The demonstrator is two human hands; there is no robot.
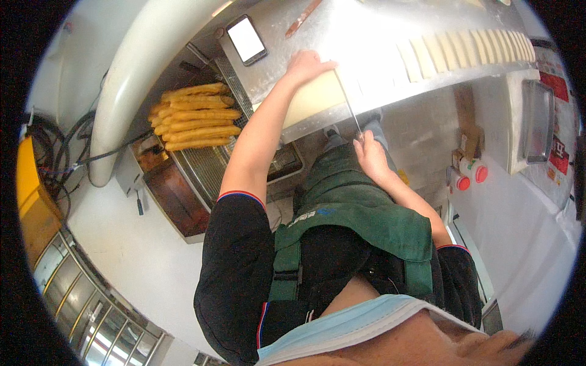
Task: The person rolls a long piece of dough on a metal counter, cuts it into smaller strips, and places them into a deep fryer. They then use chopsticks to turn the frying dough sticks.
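Note:
A slab of pale dough (316, 97) lies along the near edge of the floured metal worktop (293, 132). My left hand (307, 66) rests at the far side of the dough, its fingers curled and its thumb stretched towards the tip of a long thin blade (346, 98). That blade stands at the right end of the dough. My right hand (371, 153) is closed around its handle, just off the worktop's near edge. Several cut dough strips (462, 49) lie in a row further right. Glare whitens the worktop between the strips and the blade.
A phone (247, 40) and a flour-dusted brown tool (303, 18) lie on the worktop's far left part. Fried dough sticks (197, 116) are piled on a wire rack (197, 169), beside a fryer-like metal basin (176, 196). A clear-lidded container (538, 121) stands at the right.

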